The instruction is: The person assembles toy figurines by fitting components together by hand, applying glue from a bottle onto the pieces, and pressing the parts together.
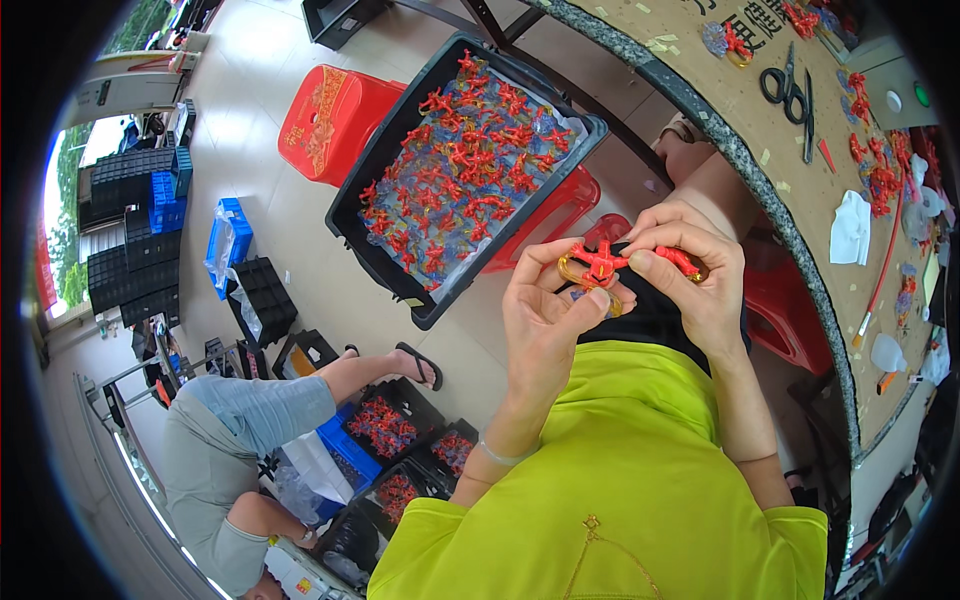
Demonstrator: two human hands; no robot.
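Note:
My left hand (pixel 545 315) grips a small red plastic figure (pixel 600 264) with gold curved parts, pinched between thumb and fingers above my lap. A bluish clear bit shows under its thumb. My right hand (pixel 695 270) is closed at the figure's right side, its thumb and forefinger together. Another red piece with a gold end (pixel 682 262) sticks out between its fingers; whether it joins the figure I cannot tell. To the left of my hands, a black tray (pixel 343 225) holds many similar red, gold and clear blue figures.
Red stools (pixel 320 125) stand beside and under the tray. On the right, a stone-edged table (pixel 740 160) carries scissors (pixel 790 88), a brush (pixel 875 270) and loose figures. Another person (pixel 230 430) sits lower left near crates of red parts (pixel 382 425). A co-worker's leg (pixel 710 185) shows under the table.

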